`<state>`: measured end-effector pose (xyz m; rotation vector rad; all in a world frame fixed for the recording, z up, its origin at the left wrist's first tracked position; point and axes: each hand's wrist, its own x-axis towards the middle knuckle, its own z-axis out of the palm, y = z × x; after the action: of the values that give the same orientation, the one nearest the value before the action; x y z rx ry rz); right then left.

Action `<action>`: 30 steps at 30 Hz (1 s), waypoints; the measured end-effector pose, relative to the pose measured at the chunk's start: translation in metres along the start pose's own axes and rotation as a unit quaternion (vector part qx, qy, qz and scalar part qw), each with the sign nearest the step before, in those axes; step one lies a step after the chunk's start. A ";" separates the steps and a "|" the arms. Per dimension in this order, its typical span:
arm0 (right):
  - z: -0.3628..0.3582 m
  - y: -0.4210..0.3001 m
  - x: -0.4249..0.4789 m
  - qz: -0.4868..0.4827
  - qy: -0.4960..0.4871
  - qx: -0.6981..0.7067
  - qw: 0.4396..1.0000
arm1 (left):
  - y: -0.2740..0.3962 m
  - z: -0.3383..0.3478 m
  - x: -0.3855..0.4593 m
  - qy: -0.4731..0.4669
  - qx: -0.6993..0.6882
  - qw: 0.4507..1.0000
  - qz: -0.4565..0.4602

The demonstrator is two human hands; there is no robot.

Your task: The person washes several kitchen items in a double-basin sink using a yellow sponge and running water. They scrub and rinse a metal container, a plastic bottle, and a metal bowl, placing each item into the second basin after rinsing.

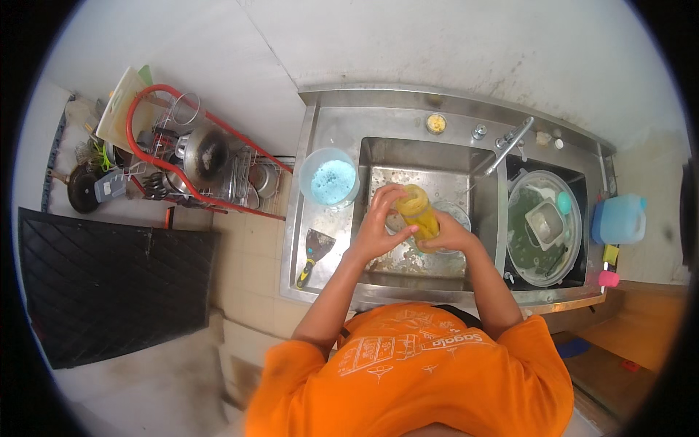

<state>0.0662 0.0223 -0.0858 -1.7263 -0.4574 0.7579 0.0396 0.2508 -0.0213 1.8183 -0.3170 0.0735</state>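
Observation:
Over the sink basin, both hands are on a translucent cylindrical bottle with yellow contents or residue. Its wide mouth has no lid on and tilts up towards the back wall. My right hand grips the lower body from the right. My left hand curves round the upper part, its thumb on the side and its fingertips by the rim. Beneath the bottle lies a clear round dish, partly hidden by my right hand. Wet, brownish food bits cover the basin floor.
Left of the basin stand a tub of blue suds and a scraper. Behind are a cup with yellow bits and a faucet. A water-filled tub, a blue jug and a red-framed dish rack flank the sink.

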 end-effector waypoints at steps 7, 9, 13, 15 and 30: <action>-0.025 -0.065 -0.049 -0.042 0.123 -0.103 0.986 | -0.006 0.001 0.007 0.064 -0.358 0.925 -0.110; -0.041 -0.078 -0.071 -0.064 0.172 -0.046 0.982 | 0.003 -0.002 0.014 0.045 -0.356 0.931 -0.070; -0.056 -0.090 -0.078 -0.113 0.108 -0.198 0.968 | 0.013 0.005 0.028 -0.026 -0.281 0.958 -0.048; -0.046 -0.103 -0.074 -0.058 0.075 -0.238 0.967 | -0.004 0.012 0.032 -0.081 -0.262 0.958 -0.083; -0.009 -0.124 -0.015 -0.142 0.378 -0.379 0.833 | -0.122 0.090 0.038 0.022 -0.748 0.609 -0.263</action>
<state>0.0715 0.0414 0.0376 -2.4272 -0.4609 -0.4291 0.0967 0.1868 -0.1522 0.1273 0.2284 -0.4539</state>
